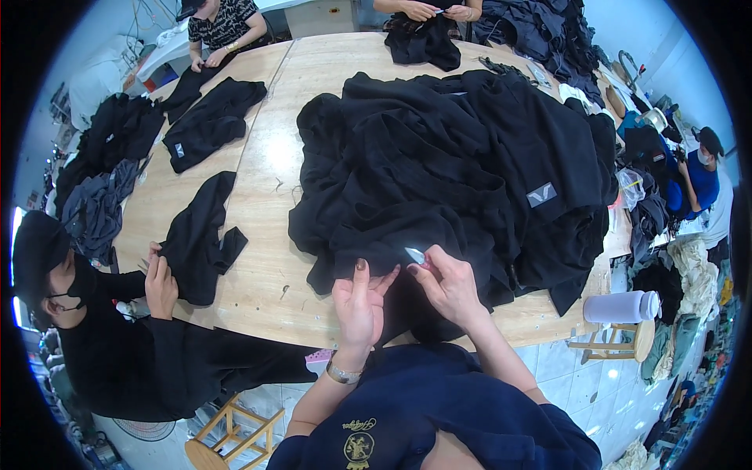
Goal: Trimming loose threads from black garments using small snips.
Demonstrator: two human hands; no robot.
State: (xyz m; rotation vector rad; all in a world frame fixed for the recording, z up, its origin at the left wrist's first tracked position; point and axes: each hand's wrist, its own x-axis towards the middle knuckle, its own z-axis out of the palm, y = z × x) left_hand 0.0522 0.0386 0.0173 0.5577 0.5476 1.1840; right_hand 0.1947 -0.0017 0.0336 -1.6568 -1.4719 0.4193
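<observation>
- Left hand [360,309]: fingers pressed together and laid flat on the black garment [392,258] at the near edge of the tabletop [266,196], thumb raised. It pins the cloth and grips nothing.
- Right hand [448,283]: fingers pinching a small pale-bladed cutting tool [415,255], its tip pointing toward the left-hand fingertips, just beside them.
- Risk, judged: the blade tip sits close to the left fingers, so a slip on the soft cloth could nick them. Slack cloth bunching under the blade could get cut as well.
- Garment: black, matt, heavily folded. The part under the fingers hangs over the tabletop edge toward the person, and the seams there are hard to make out.
- Beyond the fingers: a large heap of black garments [470,164], one showing a small grey patch [541,194].
- Right of the fingers, off the tabletop: a white cylindrical bottle [623,306] on a stool.
- Left and far: other people's hands on separate black pieces.
</observation>
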